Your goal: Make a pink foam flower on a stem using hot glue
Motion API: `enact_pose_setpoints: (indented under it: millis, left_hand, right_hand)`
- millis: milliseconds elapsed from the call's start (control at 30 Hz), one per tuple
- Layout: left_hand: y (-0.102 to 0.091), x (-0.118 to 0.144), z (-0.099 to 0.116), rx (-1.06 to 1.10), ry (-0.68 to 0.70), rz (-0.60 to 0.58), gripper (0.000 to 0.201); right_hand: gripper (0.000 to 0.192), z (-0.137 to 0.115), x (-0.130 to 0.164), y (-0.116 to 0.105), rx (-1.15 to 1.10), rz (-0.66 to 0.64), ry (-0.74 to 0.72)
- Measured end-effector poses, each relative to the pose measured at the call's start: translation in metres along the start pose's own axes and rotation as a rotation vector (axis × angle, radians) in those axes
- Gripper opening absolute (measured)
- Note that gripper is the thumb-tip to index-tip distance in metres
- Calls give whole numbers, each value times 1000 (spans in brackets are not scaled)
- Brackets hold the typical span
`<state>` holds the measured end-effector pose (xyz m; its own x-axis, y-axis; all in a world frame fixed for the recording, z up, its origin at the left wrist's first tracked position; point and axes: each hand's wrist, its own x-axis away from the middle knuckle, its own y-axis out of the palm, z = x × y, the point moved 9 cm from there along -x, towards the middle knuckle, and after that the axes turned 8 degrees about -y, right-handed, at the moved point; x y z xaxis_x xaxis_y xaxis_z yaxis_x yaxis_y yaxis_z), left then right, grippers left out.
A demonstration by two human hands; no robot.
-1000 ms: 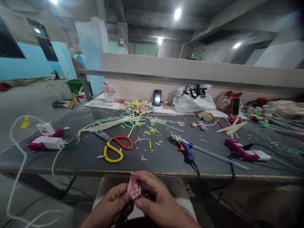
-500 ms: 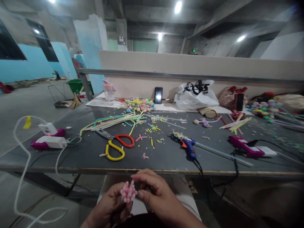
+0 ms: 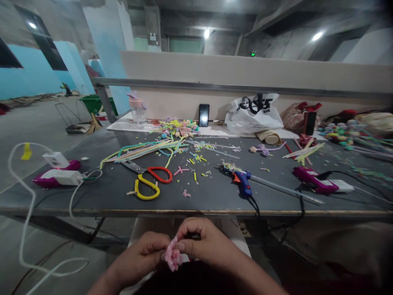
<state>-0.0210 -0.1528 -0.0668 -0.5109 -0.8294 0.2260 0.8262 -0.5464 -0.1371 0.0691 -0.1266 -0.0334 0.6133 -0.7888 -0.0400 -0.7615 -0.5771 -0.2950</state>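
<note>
Below the table's front edge, my left hand point(image 3: 144, 254) and my right hand point(image 3: 202, 241) meet around a small pink fuzzy flower point(image 3: 172, 257). Both hands pinch it, left from the side, right thumb and forefinger from above. On the dark table point(image 3: 92, 196) ahead lie red-and-yellow scissors point(image 3: 147, 182), a blue glue gun point(image 3: 242, 184) with a long clear stick, a bundle of coloured fuzzy stems point(image 3: 144, 151) and scattered cut bits.
A pink power strip point(image 3: 55, 176) with white plug and cable sits at left, another pink one point(image 3: 313, 180) at right. At the back stand a phone point(image 3: 204, 115), a white bag point(image 3: 253, 114), a bottle point(image 3: 138, 110) and finished flowers point(image 3: 181, 129). A wall board runs behind.
The view has tilted down slightly. My hands have closed together on the pink flower, and it now sits lower, turned downward between my fingers.
</note>
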Motion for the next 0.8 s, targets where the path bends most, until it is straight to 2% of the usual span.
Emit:
enact_pose_setpoints:
  millis: [100, 300, 433, 800]
  left_hand:
    - [6, -1, 0, -13, 21, -45, 39]
    - [9, -3, -2, -117, 69, -56, 44]
    - [10, -3, -1, -191, 85, -33, 44]
    - [16, -6, -2, -202, 68, -64, 40]
  right_hand:
    - [11, 3, 0, 3, 15, -64, 27]
    - [15, -9, 5, 0, 418, -84, -65]
    - [13, -11, 9, 0, 554, -53, -81]
    - [14, -2, 6, 1, 501, -56, -19]
